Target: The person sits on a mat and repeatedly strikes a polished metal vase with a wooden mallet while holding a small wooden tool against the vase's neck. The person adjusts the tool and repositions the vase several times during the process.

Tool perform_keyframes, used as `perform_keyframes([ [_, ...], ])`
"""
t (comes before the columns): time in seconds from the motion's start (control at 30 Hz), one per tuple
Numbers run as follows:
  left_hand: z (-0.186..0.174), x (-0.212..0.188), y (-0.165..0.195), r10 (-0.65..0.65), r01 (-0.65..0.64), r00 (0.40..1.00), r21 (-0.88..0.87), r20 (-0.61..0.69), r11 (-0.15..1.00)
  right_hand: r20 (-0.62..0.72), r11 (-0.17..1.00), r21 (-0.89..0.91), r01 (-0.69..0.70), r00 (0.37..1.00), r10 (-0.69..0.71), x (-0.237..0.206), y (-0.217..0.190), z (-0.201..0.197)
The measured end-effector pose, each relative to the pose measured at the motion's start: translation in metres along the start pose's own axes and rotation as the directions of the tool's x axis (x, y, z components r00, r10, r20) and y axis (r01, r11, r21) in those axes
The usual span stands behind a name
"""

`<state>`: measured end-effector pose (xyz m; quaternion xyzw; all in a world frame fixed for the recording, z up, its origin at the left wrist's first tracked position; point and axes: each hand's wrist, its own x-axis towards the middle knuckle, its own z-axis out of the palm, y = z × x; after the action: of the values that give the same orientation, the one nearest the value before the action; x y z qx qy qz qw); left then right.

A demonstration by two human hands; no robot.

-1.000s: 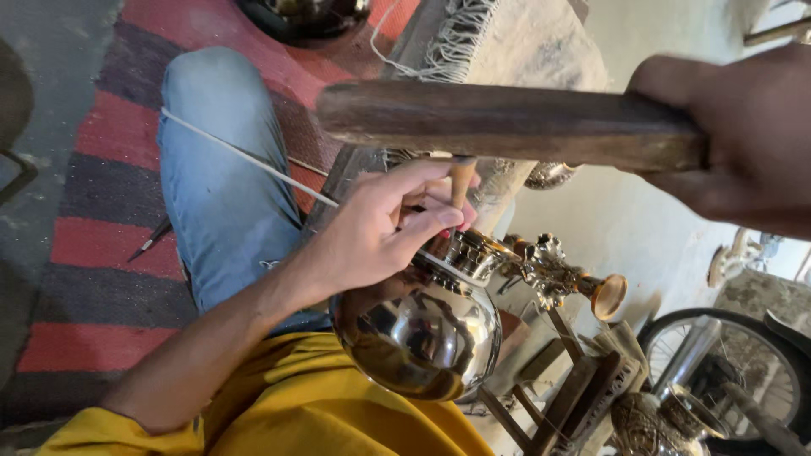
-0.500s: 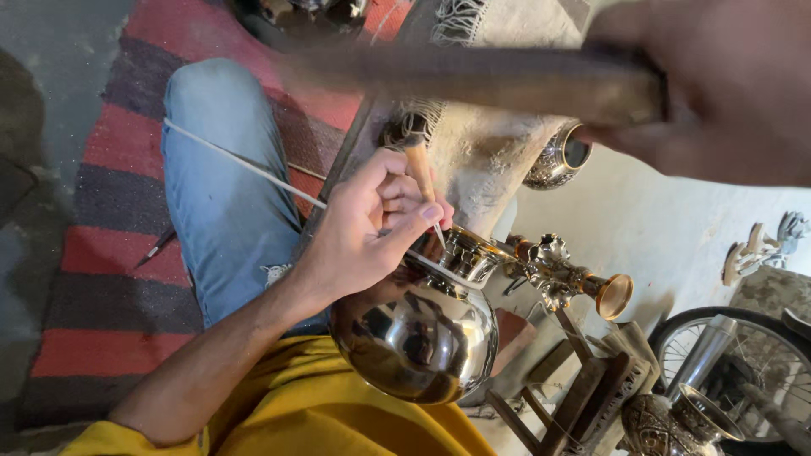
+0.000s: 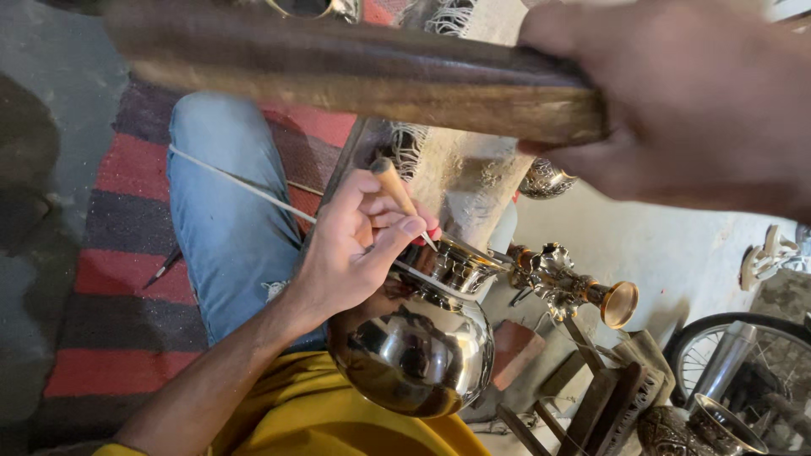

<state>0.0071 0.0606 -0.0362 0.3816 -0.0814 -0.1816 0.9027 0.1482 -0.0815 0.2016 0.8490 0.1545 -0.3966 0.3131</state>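
Filling the upper right of the frame, nearest the camera and blurred, the right hand [image 3: 701, 101] has its fingers clenched round the end of a dark wooden mallet [image 3: 338, 72], whose long body runs across the top of the picture toward the upper left. It hangs above the work, well apart from the tool below.

Lower down, at the centre, the left hand [image 3: 355, 249] pinches a slim chisel [image 3: 401, 198] with a pale wooden top; thumb and fingers are closed on it, and its tip rests on the neck band of a polished round metal pot [image 3: 414, 342]. That pot sits in the lower middle of the frame, against the yellow shirt [image 3: 312, 422] and beside the knee in blue jeans [image 3: 224, 228].

As a judgement of progress: the neck band [image 3: 452, 266] already carries raised pattern on the stretch that shows right of the tip, while the round belly is smooth and mirror-bright, with no marking visible. So the chasing looks part done at the rim and not begun on the body; how much of the band's far side is worked cannot be told.

Farther off, a thin white rod [image 3: 236, 181] crosses the leg over a red and dark striped rug [image 3: 110, 253]. Right of the pot stands an ornate brass stem with a flared cup [image 3: 583, 287], then a wooden stand [image 3: 608, 397], and a wheel [image 3: 743, 355] at the lower right edge.
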Motion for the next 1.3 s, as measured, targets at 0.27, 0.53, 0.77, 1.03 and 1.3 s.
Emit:
perform_keyframes([
  [0.27,0.003,0.004,-0.004,-0.031,0.031,0.998,-0.015,0.046,0.999,-0.188,1.0,-0.026,0.007,0.982,-0.012,-0.012,0.011,0.017],
  [0.53,0.018,0.008,0.003,0.038,-0.037,0.999,0.075,-0.01,0.996,-0.723,0.891,0.354,0.285,0.688,0.068,-0.057,0.054,0.162],
  [0.77,0.062,0.015,0.007,-0.084,0.006,0.958,0.272,0.274,0.962,-0.168,-0.226,0.872,0.435,0.698,0.696,-0.049,-0.018,0.336],
  [1.03,0.134,0.033,0.006,-0.264,-0.228,0.847,0.763,0.462,0.605,0.029,-0.385,0.678,0.626,0.501,0.865,-0.014,-0.137,0.437],
  [1.3,0.17,0.045,0.004,-0.435,-0.414,0.729,0.847,0.528,0.334,0.091,-0.727,0.283,0.626,0.736,0.67,-0.013,-0.146,0.462],
])
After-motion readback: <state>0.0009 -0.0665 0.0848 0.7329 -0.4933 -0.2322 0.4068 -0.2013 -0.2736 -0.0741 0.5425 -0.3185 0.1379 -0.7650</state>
